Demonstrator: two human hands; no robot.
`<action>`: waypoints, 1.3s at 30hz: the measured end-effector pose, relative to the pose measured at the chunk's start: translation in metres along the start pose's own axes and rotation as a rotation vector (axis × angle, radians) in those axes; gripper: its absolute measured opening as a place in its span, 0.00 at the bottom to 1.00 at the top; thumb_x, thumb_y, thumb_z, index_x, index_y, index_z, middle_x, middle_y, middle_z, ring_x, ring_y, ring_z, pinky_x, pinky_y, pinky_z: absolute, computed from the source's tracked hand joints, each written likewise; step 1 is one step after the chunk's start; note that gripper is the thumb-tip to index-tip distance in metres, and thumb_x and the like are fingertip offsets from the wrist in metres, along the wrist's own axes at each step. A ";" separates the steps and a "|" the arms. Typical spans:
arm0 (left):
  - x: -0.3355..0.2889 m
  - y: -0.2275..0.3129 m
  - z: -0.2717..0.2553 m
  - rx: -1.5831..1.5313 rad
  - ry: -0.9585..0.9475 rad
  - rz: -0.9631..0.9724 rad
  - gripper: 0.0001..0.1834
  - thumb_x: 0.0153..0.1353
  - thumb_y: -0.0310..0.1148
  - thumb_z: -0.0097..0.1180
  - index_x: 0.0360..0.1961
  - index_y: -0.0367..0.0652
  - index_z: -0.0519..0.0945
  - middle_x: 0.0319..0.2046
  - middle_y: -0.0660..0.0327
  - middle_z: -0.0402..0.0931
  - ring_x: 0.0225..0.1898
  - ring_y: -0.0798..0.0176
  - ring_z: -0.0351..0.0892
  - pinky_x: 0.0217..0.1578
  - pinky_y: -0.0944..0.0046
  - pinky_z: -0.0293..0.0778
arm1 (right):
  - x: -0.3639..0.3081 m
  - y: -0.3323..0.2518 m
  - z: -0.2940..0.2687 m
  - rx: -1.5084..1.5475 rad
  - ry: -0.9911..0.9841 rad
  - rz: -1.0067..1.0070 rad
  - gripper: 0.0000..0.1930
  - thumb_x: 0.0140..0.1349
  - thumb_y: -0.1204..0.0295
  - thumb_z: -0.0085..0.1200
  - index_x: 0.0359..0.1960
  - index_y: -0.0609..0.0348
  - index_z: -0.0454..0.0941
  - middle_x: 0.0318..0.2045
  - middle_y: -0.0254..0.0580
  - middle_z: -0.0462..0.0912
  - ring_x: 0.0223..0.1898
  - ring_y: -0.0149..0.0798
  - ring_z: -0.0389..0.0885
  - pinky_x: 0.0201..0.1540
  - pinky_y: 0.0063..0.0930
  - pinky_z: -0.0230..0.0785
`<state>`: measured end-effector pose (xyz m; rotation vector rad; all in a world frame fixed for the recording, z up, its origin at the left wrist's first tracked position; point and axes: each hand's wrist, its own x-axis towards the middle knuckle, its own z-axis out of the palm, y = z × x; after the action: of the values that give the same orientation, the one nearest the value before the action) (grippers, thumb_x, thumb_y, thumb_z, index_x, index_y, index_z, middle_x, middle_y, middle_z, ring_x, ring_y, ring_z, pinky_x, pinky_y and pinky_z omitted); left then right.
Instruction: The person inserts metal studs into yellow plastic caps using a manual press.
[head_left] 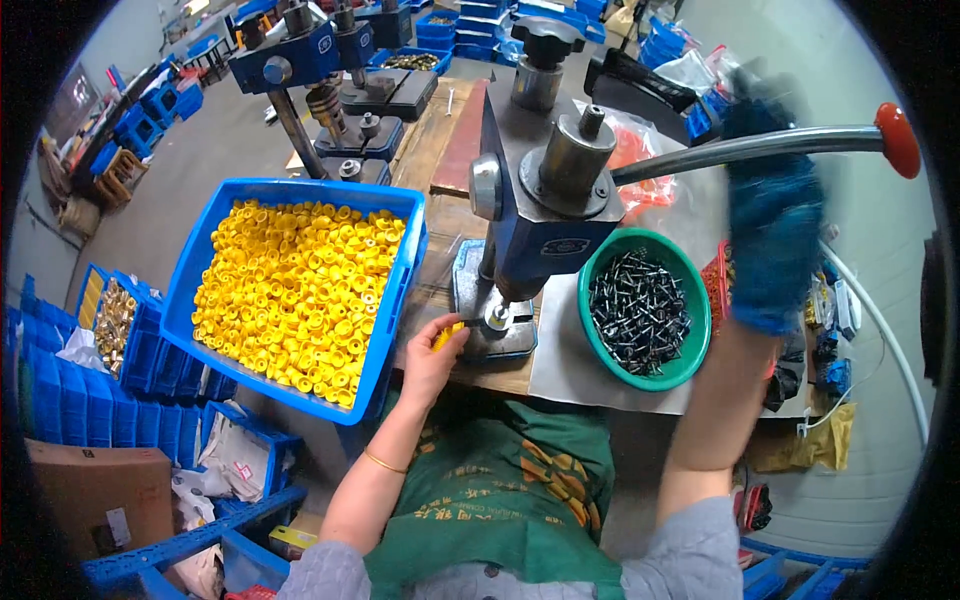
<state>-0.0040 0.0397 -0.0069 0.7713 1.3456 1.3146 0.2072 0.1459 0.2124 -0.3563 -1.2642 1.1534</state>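
My left hand [432, 360] is bare and closed on a yellow cap [449, 336], held at the left side of the base of a blue hand press [545, 215]. Under the press ram a small pale metal piece [497, 316] sits on the base. My right hand [770, 225], in a dark blue-green glove, is raised beside the press lever [745, 150], which passes in front of it and ends in a red knob [898, 140]. Motion smears this hand, and its fingers cannot be made out. Right of the press stands a green bowl [702, 345] of dark, screw-like metal parts [640, 305].
A blue bin [180, 310] full of yellow caps stands left of the press. More presses [355, 130] line the wooden bench [440, 165] beyond it. Stacked blue crates [90, 405] and a cardboard box [100, 495] are at lower left. A white hose [890, 340] curves along the right.
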 end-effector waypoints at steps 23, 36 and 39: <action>0.011 0.003 0.013 -0.396 -0.057 -0.199 0.12 0.54 0.27 0.52 0.41 0.38 0.71 0.27 0.66 0.71 0.26 0.75 0.67 0.24 0.77 0.61 | -0.045 0.011 -0.044 -0.801 0.000 0.319 0.14 0.56 0.75 0.42 0.44 0.63 0.68 0.40 0.46 0.73 0.39 0.39 0.71 0.47 0.29 0.62; 0.027 0.007 0.020 0.240 -0.048 0.188 0.12 0.46 0.26 0.60 0.34 0.37 0.76 0.29 0.63 0.74 0.31 0.68 0.73 0.32 0.70 0.69 | -0.142 0.164 -0.024 -0.932 -0.346 0.168 0.12 0.53 0.74 0.48 0.39 0.61 0.66 0.32 0.55 0.71 0.33 0.57 0.71 0.34 0.38 0.65; 0.031 0.011 0.030 0.431 -0.090 0.350 0.13 0.44 0.26 0.60 0.33 0.37 0.75 0.30 0.56 0.74 0.33 0.62 0.74 0.35 0.67 0.69 | -0.137 0.145 -0.029 -0.871 -0.222 0.482 0.16 0.52 0.74 0.49 0.43 0.61 0.64 0.32 0.53 0.73 0.33 0.54 0.73 0.35 0.34 0.67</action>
<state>0.0148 0.0794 0.0012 1.3960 1.4862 1.2459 0.1811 0.1069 0.0165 -1.2571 -1.9115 0.9864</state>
